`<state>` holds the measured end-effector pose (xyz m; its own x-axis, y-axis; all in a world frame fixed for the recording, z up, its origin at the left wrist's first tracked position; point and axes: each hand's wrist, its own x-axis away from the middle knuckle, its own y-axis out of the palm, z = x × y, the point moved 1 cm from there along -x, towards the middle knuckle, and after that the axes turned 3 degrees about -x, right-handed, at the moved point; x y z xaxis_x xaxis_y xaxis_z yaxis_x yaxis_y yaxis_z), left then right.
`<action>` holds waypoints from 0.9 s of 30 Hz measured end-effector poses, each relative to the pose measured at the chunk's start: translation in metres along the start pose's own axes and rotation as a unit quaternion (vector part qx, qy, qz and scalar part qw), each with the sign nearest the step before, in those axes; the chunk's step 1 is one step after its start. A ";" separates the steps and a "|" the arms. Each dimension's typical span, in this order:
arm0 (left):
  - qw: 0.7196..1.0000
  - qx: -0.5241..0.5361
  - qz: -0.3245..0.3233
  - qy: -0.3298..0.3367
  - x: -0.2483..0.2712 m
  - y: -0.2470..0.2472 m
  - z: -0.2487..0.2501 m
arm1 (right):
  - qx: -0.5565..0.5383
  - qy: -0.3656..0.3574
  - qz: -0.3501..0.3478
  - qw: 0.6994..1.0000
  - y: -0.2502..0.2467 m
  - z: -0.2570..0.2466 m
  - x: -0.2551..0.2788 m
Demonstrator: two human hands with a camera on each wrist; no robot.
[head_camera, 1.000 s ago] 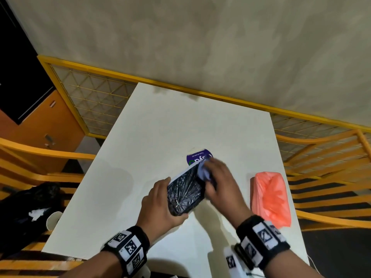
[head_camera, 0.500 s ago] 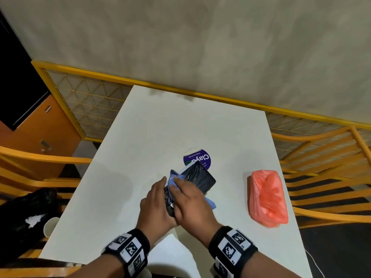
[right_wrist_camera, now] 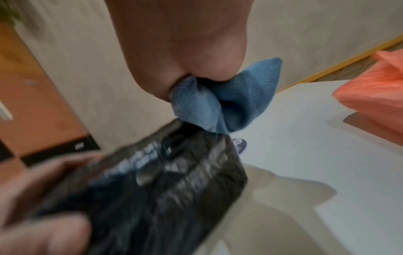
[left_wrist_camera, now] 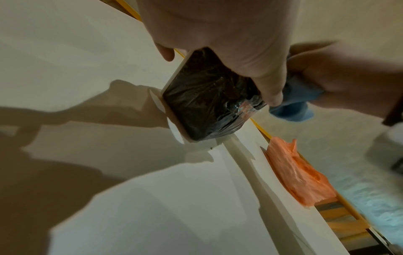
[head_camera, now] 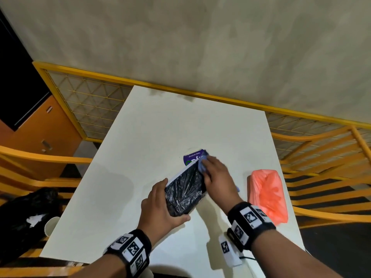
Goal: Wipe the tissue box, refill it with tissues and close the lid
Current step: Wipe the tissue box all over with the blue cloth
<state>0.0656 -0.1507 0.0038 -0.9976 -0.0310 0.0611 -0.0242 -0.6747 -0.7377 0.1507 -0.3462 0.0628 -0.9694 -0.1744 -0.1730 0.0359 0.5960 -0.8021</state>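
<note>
The tissue box (head_camera: 184, 192) is a flat pack with a crinkly black face and white edge, held tilted above the white table (head_camera: 160, 127). My left hand (head_camera: 160, 207) grips its near end (left_wrist_camera: 209, 100), thumb across the near edge. My right hand (head_camera: 216, 177) holds a bunched blue cloth (right_wrist_camera: 222, 101) and presses it on the box's far end (right_wrist_camera: 152, 189). Under that end lies a round purple lid (head_camera: 192, 158) with white lettering. An orange packet of tissues (head_camera: 267, 193) lies on the table to the right (left_wrist_camera: 296, 174).
Yellow-orange railings (head_camera: 321, 149) run along the table's far and right sides. A black bag (head_camera: 26, 213) and a white cup (head_camera: 50, 223) sit low at the left, beside an orange cabinet (head_camera: 38, 127). The wall (head_camera: 200, 47) rises behind the table.
My right hand has swept the cloth from the box's near end back to its far end. The left hand keeps its grip on the box.
</note>
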 end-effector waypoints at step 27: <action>0.999 -0.018 0.025 0.021 -0.001 0.011 0.003 | 0.026 -0.035 -0.050 0.998 0.039 -0.023 0.031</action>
<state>0.0661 -0.1601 -0.0027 -0.9995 -0.0315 -0.0037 0.0232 -0.6467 -0.7624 0.1165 -0.3099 0.0393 -0.9494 -0.2866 -0.1286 -0.0457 0.5312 -0.8460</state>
